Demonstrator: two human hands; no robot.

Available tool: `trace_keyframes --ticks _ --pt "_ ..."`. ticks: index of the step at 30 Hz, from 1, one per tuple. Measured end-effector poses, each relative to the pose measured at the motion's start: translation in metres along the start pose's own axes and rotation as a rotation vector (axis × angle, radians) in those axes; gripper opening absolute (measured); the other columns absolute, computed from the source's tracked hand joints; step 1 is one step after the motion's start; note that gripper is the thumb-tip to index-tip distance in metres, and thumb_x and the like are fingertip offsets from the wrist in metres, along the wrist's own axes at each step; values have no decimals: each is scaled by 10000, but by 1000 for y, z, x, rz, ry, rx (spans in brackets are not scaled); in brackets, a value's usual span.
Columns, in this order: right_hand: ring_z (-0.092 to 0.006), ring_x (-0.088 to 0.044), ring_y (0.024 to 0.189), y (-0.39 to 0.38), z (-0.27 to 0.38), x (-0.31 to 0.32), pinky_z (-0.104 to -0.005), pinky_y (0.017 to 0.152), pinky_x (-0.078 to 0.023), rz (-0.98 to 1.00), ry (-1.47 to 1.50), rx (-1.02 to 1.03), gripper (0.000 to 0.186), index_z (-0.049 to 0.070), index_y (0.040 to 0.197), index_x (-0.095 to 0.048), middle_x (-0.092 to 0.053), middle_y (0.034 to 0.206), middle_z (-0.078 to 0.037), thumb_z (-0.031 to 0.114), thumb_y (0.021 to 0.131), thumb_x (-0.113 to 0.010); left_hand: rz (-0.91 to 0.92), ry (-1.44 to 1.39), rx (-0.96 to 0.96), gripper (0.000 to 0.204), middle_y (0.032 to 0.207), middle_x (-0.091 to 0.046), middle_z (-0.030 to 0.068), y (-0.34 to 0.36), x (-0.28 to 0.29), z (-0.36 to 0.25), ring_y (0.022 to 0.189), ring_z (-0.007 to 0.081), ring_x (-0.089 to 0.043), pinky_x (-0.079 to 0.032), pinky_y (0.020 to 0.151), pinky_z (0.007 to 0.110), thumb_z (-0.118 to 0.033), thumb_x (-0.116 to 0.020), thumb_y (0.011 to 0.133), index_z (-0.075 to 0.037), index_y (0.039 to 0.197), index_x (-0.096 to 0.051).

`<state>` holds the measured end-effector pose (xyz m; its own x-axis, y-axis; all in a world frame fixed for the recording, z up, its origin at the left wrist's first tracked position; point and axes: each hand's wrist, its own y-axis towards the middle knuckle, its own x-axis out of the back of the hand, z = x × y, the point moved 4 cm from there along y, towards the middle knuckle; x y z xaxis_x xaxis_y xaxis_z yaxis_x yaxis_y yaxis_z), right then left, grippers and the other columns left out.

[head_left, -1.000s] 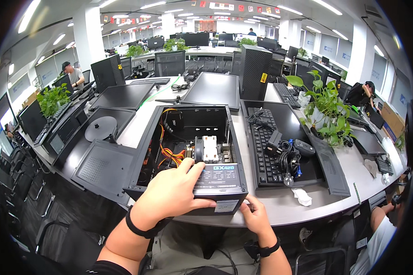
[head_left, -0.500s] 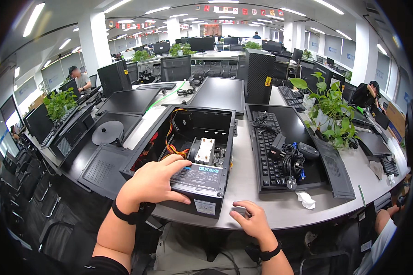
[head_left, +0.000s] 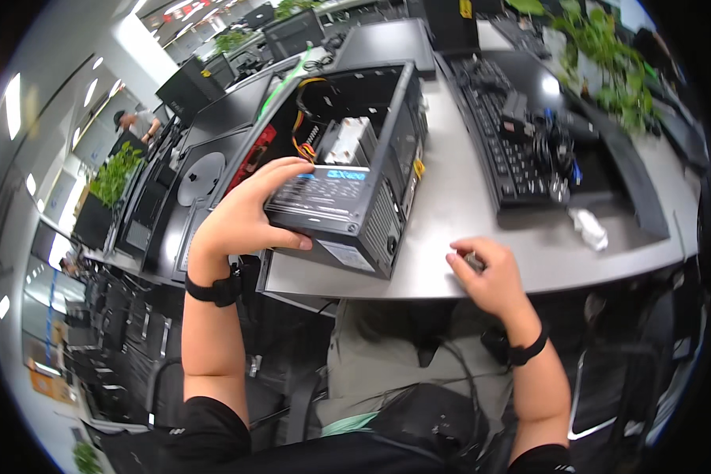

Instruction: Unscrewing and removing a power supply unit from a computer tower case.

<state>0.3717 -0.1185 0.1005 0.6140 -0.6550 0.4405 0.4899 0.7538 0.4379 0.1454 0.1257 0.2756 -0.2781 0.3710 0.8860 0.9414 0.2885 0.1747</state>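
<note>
Desk (head_left: 450,189), wide and light grey, carries the big black computer case (head_left: 395,142), which sits near the edge by the person with its top side open. Right of the case, a black flat screen (head_left: 545,88) lies on the desk. Farther right of the case is a green leafy plant (head_left: 608,67). A black keyboard (head_left: 498,134) rests on the screen, on the side closer to the case. Inside the near end of the case is a black power supply (head_left: 324,197). The left hand (head_left: 241,213) holds this end of the case, fingers on top of the power supply and thumb on its outer side. The right hand (head_left: 494,276) is right of the case, apart from it, with its fingers half curled; something dark shows by them, but I cannot tell if it is gripped. Inside the case are a white block (head_left: 351,141) and some yellow and red wires (head_left: 302,136). Well right of the case is a crumpled white tissue (head_left: 588,227).
</note>
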Motion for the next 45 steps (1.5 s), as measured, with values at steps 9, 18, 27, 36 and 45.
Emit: trace_keyframes --ticks 9,18,27,36,45 --pt "-269 -712 719 5 1 2 -360 659 -554 -8 13 24 165 47 959 -764 -749 853 -102 196 893 -786 -147 250 83 1135 1380 -622 163 9 -25 -24 1203 344 -680 -514 1038 418 -444 -990 448 3 1417 -603" --pt "-255 -696 699 5 -2 0 -341 640 -535 17 8 36 146 32 955 -752 -733 817 -99 159 895 -791 -133 161 78 1219 1432 -585 181 9 -25 -15 1273 323 -635 -466 1102 403 -437 -986 415 6 1477 -585" --pt "-273 -702 694 3 -3 -2 -385 617 -541 8 -15 42 156 81 938 -737 -721 804 -62 223 896 -786 -79 109 113 1314 1453 -559 217 14 -24 -13 1310 327 -601 -432 1126 397 -556 -948 411 45 1504 -536" --pt "-282 -687 664 4 -4 -2 -393 599 -531 31 -8 35 155 85 944 -730 -710 793 -60 222 890 -779 -138 23 153 1232 1370 -583 182 12 -28 -12 1259 294 -603 -440 1113 395 -482 -963 394 89 1413 -572" --pt "-268 -680 665 8 -6 0 -352 614 -524 38 45 40 142 30 952 -734 -697 762 -97 125 867 -796 -124 37 109 1284 1452 -568 210 14 -28 -16 1306 311 -594 -434 1137 414 -482 -995 387 84 1456 -566"
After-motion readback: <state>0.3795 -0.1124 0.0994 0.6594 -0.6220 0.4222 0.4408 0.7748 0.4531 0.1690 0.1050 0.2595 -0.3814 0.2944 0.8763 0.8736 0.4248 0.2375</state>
